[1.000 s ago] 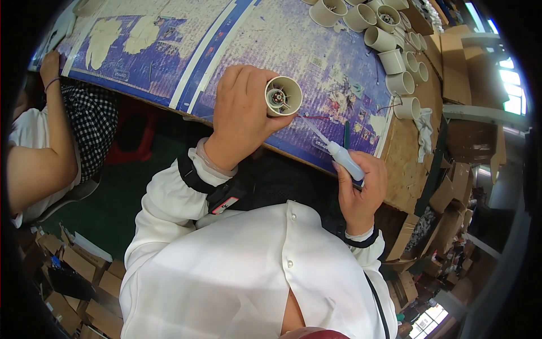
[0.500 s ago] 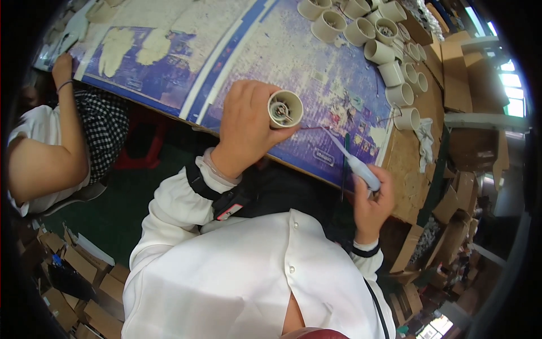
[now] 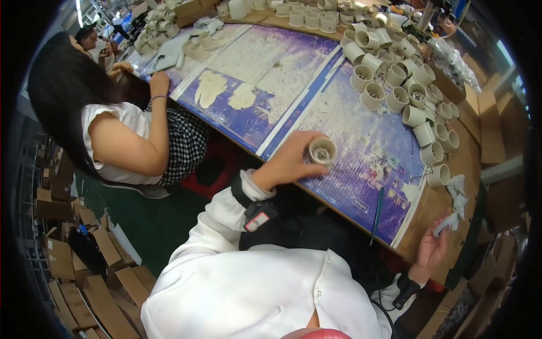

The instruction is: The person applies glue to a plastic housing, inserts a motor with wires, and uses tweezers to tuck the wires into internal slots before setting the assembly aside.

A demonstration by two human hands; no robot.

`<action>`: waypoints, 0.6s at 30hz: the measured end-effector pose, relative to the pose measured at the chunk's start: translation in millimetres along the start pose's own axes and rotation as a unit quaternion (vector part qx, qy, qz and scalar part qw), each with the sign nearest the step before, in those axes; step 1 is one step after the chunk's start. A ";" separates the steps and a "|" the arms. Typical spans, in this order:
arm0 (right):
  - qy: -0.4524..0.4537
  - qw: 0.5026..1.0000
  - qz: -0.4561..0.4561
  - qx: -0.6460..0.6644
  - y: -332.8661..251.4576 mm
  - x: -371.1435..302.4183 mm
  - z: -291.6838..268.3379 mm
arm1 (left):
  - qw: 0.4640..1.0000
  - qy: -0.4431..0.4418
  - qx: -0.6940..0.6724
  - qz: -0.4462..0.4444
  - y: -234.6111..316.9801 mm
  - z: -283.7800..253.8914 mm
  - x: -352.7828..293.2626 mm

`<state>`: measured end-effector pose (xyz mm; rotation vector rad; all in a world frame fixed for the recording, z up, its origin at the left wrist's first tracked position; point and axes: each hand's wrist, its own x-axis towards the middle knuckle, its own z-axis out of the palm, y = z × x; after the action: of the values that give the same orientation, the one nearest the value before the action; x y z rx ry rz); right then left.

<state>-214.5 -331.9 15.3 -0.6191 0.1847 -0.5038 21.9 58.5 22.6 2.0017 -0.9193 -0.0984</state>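
My left hand point(image 3: 291, 158) is closed round a small off-white cup-shaped part point(image 3: 323, 151) with its open end up. Metal bits and thin wire show inside the cup, which is held just above the front edge of the table. Out at the right, over the wooden end of the table, my right hand point(image 3: 432, 251) grips a pale squeeze bottle point(image 3: 446, 224). The bottle's upper end meets a crumpled whitish cloth point(image 3: 457, 195); its nozzle cannot be made out against it. A slim dark green stick point(image 3: 378, 212) lies between my hands, jutting over the table edge.
Many similar off-white cups point(image 3: 395, 96) are heaped along the far right of the table. The worn purple tabletop point(image 3: 333, 186) carries dried whitish patches. A co-worker point(image 3: 124, 135) sits at my left. Cardboard boxes point(image 3: 107, 248) stand on the floor at the lower left.
My right hand has carried the squeeze bottle away from the cup, out to the cloth at the right. The left hand still holds the cup. The view has shifted, showing more of the co-worker.
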 end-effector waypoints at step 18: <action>0.175 0.704 -0.221 -0.651 -10.4 -3.2 -34.6 | 0.849 0.418 0.314 -0.074 -58.6 -63.6 0.7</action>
<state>-232.2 -355.1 -6.2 -2.0076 0.8098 -0.9438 81.0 121.2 15.7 2.3417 -0.2123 1.0414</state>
